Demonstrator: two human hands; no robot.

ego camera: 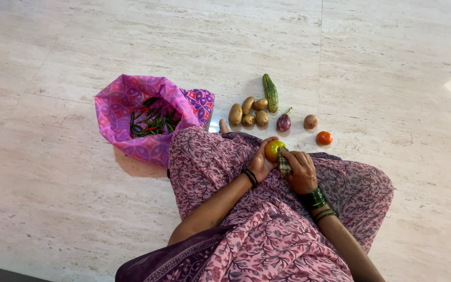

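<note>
I sit cross-legged on a pale stone floor in pink patterned cloth. My left hand (260, 163) holds a yellow-green tomato (273, 150) above my lap. My right hand (299, 170), with green bangles at the wrist, presses a small folded checked cloth (284, 162) against the tomato's side. Just beyond my knees, several potatoes (248, 113), a green striped cucumber (270, 92), a small purple aubergine (284, 122), a brown round vegetable (310, 121) and a red tomato (324, 138) lie on the floor.
An open pink-and-purple patterned cloth bag (123, 102) stands on the floor to my left, with green chillies (153, 121) and a few red ones inside. Marble tiles (382, 62) stretch all around.
</note>
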